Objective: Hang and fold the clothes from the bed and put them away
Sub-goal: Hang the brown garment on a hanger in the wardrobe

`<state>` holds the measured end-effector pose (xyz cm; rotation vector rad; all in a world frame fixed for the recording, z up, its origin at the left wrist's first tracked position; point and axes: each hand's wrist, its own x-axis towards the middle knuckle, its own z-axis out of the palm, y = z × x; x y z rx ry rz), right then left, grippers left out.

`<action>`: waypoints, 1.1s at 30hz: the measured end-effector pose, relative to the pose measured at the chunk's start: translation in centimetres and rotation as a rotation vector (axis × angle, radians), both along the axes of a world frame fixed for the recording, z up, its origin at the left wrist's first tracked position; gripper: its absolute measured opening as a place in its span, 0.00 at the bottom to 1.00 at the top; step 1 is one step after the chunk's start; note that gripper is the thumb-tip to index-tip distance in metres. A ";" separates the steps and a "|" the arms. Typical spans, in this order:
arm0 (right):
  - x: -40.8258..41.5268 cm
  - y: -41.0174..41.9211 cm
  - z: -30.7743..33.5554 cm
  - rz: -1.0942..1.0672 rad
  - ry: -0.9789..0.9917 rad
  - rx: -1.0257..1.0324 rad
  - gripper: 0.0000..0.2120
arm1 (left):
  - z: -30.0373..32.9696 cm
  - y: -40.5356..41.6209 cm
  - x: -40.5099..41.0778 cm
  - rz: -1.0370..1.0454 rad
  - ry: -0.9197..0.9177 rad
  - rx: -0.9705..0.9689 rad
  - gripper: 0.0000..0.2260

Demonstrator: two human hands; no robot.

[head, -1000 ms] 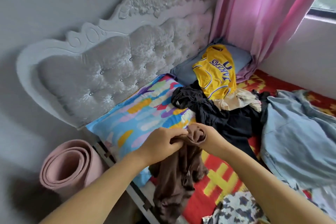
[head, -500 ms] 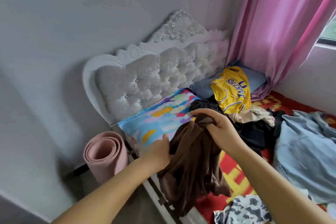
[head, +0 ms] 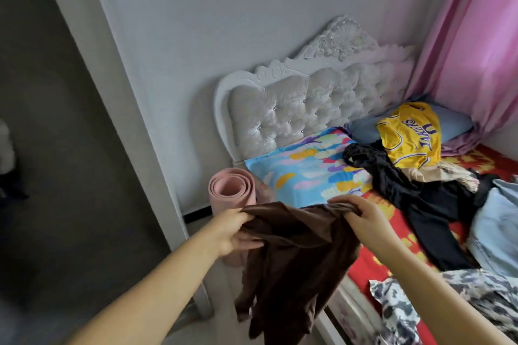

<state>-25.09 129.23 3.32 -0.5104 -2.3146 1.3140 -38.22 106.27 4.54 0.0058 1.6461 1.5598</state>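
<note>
Holding a brown garment (head: 291,249) by its top edge, the left hand (head: 232,235) grips at 9 o'clock and the right hand (head: 361,214) pinches at 3 o'clock. Its upper edge runs left to right between them, while the rest hangs toward 6 o'clock (beside the bed (head: 372,263)). Neither hand looks nearer.
</note>
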 end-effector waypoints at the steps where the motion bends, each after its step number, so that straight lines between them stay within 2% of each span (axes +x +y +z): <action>1: 0.5 -0.2 -0.5 0.004 -0.054 0.008 0.22 | 0.3 -0.2 0.7 0.074 -0.074 0.084 0.08; 5: 1.7 -1.7 -1.6 0.124 -0.329 0.067 0.16 | 1.5 -0.8 3.9 0.259 -0.216 0.270 0.06; 7: 2.4 -3.5 -1.2 0.264 -0.424 0.092 0.17 | 1.9 -1.2 5.9 0.292 -0.228 0.309 0.04; 10: 3.7 -7.2 -0.3 0.547 -0.445 -0.166 0.19 | 2.0 -1.8 9.2 0.347 -0.166 0.244 0.06; 11: 4.1 -8.5 0.0 0.627 -0.455 -0.202 0.18 | 2.0 -2.2 10.3 0.335 -0.112 0.196 0.08; 13: 4.7 -11.0 -0.3 0.725 -0.474 -0.138 0.18 | 1.5 -3.6 12.3 0.290 0.006 0.094 0.11; 17: 5.2 -14.6 -2.1 0.650 -0.440 0.090 0.11 | 1.3 -8.3 15.2 0.342 -0.023 0.058 0.08; 19: 5.6 -16.6 -2.6 0.732 -0.532 0.116 0.08 | 1.4 -10.7 16.0 0.364 -0.013 0.126 0.09; 21: 5.7 -18.3 -3.3 0.816 -0.653 0.166 0.11 | 1.9 -11.8 16.5 0.349 0.016 0.165 0.08; 25: 4.0 -21.2 -3.4 0.789 -0.733 0.525 0.14 | 2.4 -14.4 16.2 0.438 0.101 0.163 0.12; 27: 2.6 -21.7 -2.1 0.745 -0.750 0.633 0.10 | 2.5 -16.5 15.4 0.554 0.097 0.154 0.10; 30: -0.1 -22.6 0.6 0.648 -0.720 0.663 0.12 | 2.1 -21.8 13.2 0.678 0.157 0.087 0.06; 33: -3.0 -25.9 2.7 0.593 -0.659 0.602 0.10 | 2.0 -27.9 10.4 0.658 0.297 -0.027 0.06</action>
